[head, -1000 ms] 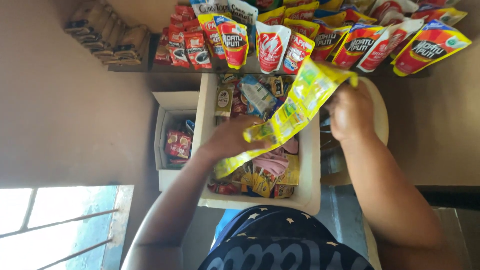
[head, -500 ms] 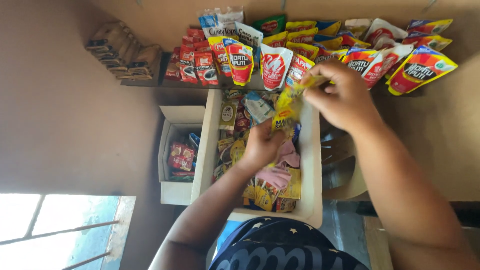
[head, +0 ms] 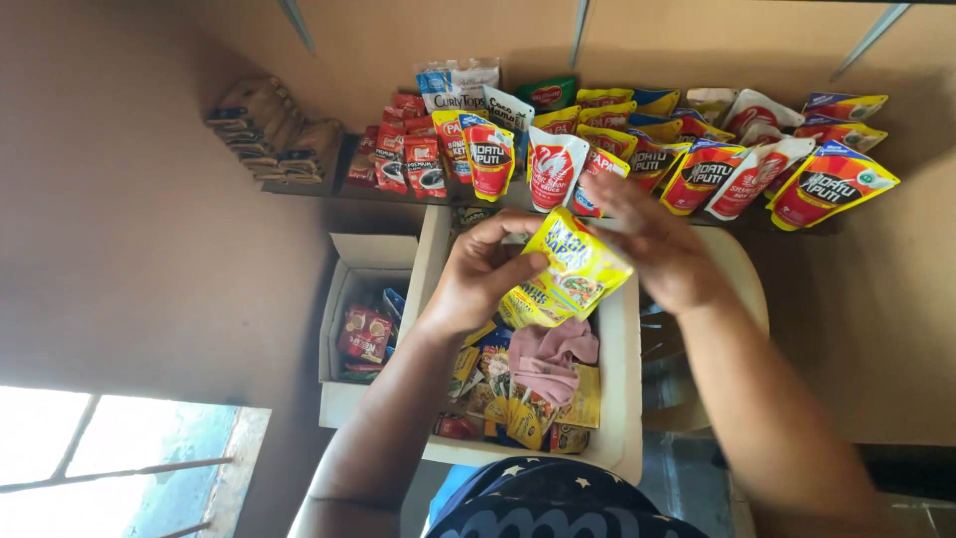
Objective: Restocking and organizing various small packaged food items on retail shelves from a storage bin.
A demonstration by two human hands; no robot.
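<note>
From my remote seat I see my left hand (head: 483,274) curled around a bunch of yellow sachets (head: 565,271), thumb across the front and fingers closed behind, gripping the glossy, crinkled foil. My right hand (head: 652,244) rests on the upper right edge of the same bunch with its fingers loosely spread and flat, touching rather than clamping it. The sachets hang folded above a long cream plastic bin (head: 624,399), which is packed with small shiny packets and a soft pink cloth (head: 553,359). Beside it on the left stands an open cardboard box (head: 370,261) with red packets. Behind, a shelf carries rows of glossy stand-up pouches (head: 697,169).
</note>
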